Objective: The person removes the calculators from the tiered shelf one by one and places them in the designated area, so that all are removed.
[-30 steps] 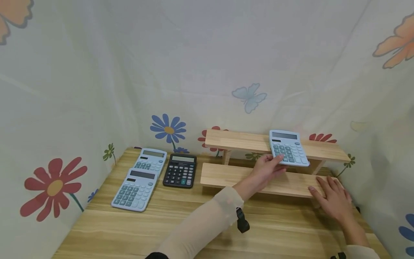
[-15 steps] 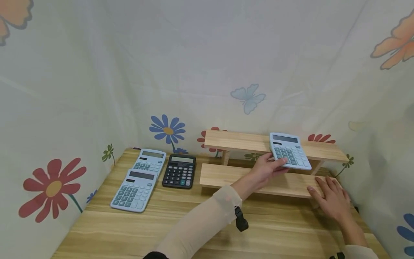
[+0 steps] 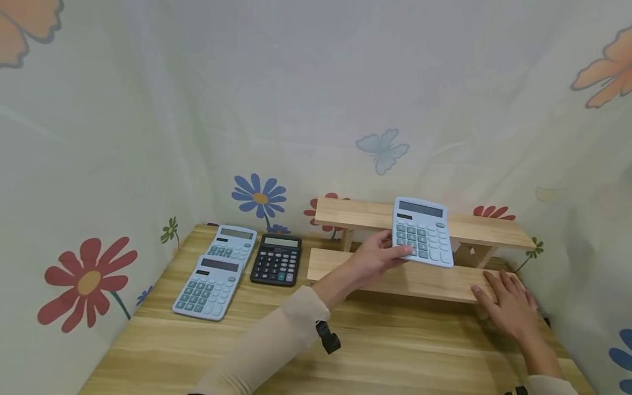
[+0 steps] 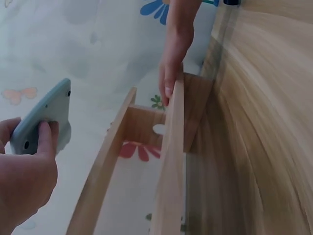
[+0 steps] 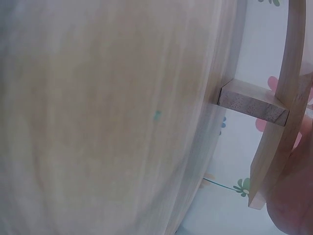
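Note:
My left hand (image 3: 376, 258) holds a light blue calculator (image 3: 422, 231) by its lower left corner, thumb on the key side and fingers behind. In the head view the calculator overlaps the upper board of a two-tier wooden shelf (image 3: 355, 213), display end up and tilted. The left wrist view shows its back (image 4: 54, 110) with fingertips pressed on it, apart from the boards. My right hand (image 3: 508, 302) rests on the right end of the lower board (image 3: 336, 264), fingers lying over the top. In the right wrist view that hand (image 5: 296, 191) shows at the board's edge.
Two more light blue calculators (image 3: 207, 288) lie on the left of the wooden table (image 3: 385, 351), one overlapping the other. Beside them lies a black calculator (image 3: 276, 260). A flower-printed curtain (image 3: 296, 99) closes off the back and sides.
My left hand has drawn the light blue calculator leftward along the shelf, and it stands slightly more upright. The right hand has stayed on the lower board.

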`<state>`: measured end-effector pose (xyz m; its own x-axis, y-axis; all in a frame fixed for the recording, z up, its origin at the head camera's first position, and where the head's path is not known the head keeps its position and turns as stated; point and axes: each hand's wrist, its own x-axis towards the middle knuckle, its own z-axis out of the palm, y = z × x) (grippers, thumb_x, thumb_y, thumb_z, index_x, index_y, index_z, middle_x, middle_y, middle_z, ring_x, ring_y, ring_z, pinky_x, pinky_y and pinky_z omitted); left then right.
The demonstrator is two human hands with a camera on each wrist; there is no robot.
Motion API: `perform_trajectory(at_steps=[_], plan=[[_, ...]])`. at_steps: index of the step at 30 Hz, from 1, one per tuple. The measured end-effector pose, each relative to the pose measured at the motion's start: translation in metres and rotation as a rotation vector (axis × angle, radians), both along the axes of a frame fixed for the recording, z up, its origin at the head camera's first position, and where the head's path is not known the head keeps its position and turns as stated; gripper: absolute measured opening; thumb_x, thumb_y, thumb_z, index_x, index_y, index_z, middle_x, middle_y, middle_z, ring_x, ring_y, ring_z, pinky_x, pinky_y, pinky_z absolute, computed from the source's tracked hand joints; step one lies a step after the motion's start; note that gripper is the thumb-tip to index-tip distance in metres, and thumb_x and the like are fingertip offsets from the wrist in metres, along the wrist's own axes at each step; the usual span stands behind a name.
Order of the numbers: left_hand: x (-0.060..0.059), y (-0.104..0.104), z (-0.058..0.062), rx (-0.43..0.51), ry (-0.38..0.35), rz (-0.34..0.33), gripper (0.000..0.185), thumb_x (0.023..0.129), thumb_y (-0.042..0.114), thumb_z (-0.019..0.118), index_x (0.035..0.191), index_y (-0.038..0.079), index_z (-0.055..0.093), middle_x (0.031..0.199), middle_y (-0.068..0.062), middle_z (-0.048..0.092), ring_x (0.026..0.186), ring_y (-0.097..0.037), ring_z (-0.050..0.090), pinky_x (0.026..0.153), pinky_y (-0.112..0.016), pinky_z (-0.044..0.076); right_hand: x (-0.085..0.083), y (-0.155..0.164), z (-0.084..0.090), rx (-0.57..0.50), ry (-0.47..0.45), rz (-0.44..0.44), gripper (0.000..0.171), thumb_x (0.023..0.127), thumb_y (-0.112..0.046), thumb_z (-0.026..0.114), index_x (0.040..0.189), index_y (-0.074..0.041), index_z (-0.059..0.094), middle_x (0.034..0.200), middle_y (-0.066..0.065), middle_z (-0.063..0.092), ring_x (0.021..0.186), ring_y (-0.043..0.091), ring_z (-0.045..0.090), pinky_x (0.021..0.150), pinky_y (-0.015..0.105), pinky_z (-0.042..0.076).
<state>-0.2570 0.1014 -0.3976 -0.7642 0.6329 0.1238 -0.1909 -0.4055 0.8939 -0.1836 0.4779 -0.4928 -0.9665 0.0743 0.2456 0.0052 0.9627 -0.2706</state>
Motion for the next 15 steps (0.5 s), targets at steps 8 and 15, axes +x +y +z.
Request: perform_trajectory(at_steps=[8,15], plan=[[0.01,-0.077,0.007,-0.129,0.102,-0.009,0.055,0.104,0.008,0.07,0.155,0.012,0.05,0.14,-0.01,0.066,0.126,-0.025,0.066,0.109,-0.039,0.054,0.002,0.003,0.001,-0.015,-0.015,0.01,0.076,0.109,-0.056,0.045,0.158,0.001,0.037,0.161,0.042,0.024,0.15,0.063,0.011,0.107,0.087,0.011],[0.016,-0.141,0.0,-0.247,0.121,0.053,0.065,0.103,0.012,0.071,0.16,0.01,0.04,0.145,-0.013,0.062,0.131,-0.028,0.063,0.11,-0.037,0.053,0.001,0.002,0.004,-0.014,-0.027,0.018,0.077,0.109,-0.057,0.045,0.159,0.001,0.037,0.162,0.042,0.023,0.15,0.064,0.011,0.108,0.087,0.011]])
